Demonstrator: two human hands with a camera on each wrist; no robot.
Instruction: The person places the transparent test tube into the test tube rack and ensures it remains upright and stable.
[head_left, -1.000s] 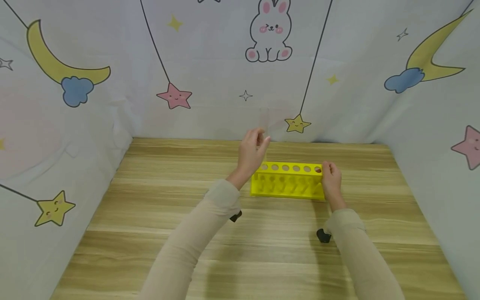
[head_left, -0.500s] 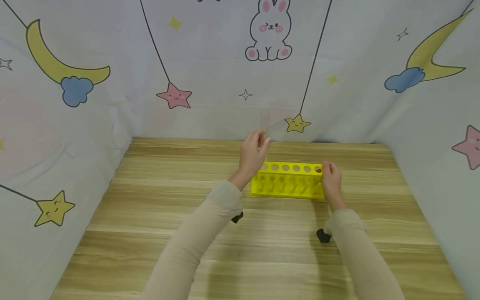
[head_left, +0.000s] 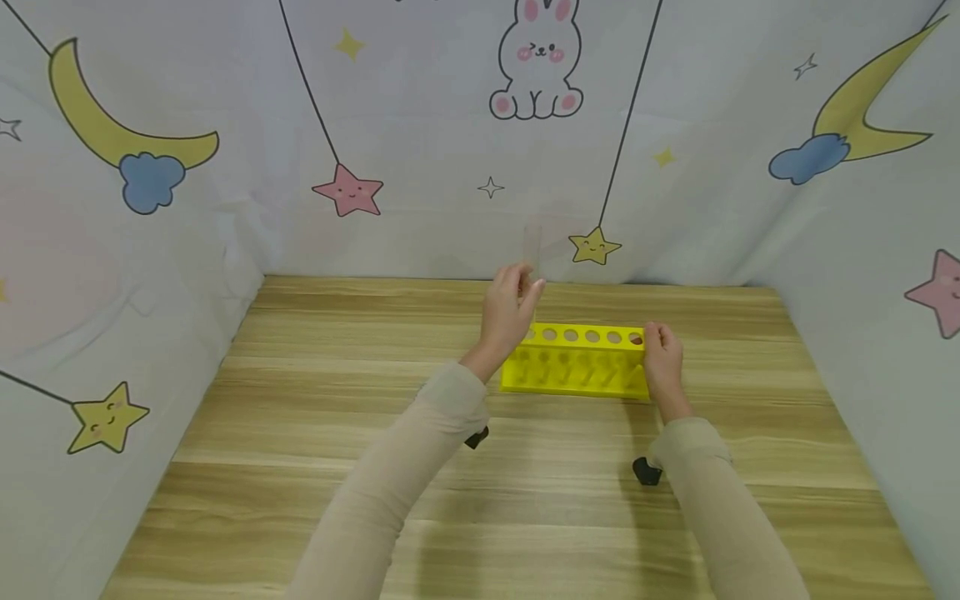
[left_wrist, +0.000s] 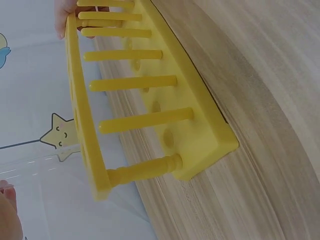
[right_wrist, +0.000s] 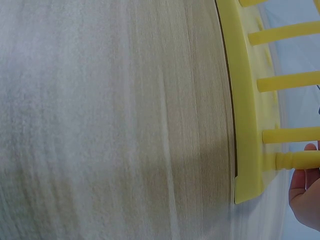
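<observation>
The head view has the person's left hand pinching a clear tube upright over the left end of the yellow rack, while the right hand grips the rack's right end. The rack stands on the tabletop, near its back edge and in front of the patterned cloth. From where I'm standing, the two grips look like a division of labour: one steadies the rack so it doesn't slide, the other has charge of the tube. Holding the far end also leaves the row of holes uncovered, which seems sensible.

The tube is gripped partway down, with a good length rising above the fingers, presumably to leave the lower end clear for the rack. From the left wrist, that lower end reaches the top plate near its end post; I can't tell whether it has entered a hole. No tube shows between plate and base. The pegs stand toward the person, so the holed row lies behind them.

From the right wrist, the fingers show just behind the other end post, a likely spot for bracing the whole frame.
</observation>
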